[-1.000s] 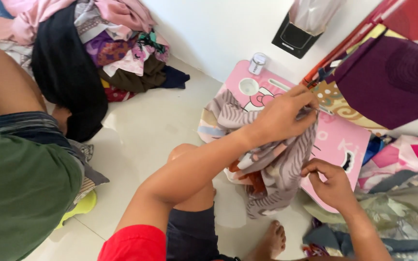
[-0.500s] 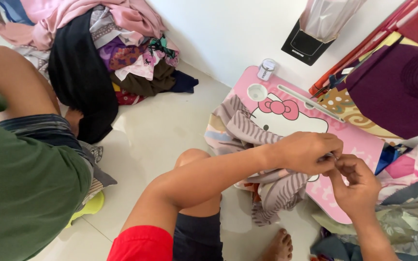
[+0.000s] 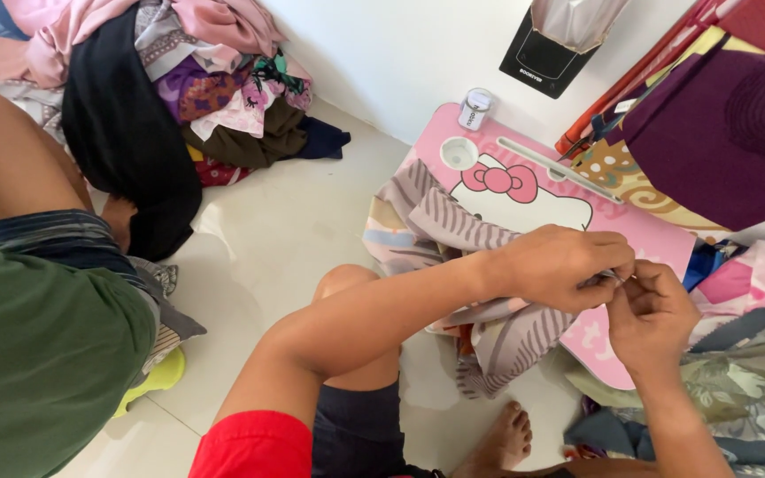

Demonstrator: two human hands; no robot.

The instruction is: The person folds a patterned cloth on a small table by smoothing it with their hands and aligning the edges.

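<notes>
My left hand (image 3: pixel 564 264) and my right hand (image 3: pixel 651 314) meet over a pink lap table (image 3: pixel 524 190) with a cartoon cat picture. Both pinch one edge of a grey-and-beige striped cloth (image 3: pixel 453 230) that drapes over the table's near side and hangs toward the floor. The fingertips of the two hands touch at the cloth's edge. My bare knee (image 3: pixel 343 283) and foot (image 3: pixel 502 438) are below.
A pile of mixed clothes (image 3: pixel 179 80) lies at the back left. Another person in a green shirt (image 3: pixel 37 336) sits at left. Folded fabrics (image 3: pixel 719 133) and a red rack stand at right. A small jar (image 3: pixel 475 108) sits at the table's far corner. White tile floor (image 3: pixel 285 221) lies between.
My left hand came down from the table's far side to meet my right hand, and both now pinch the cloth's edge together. The view shifted slightly.
</notes>
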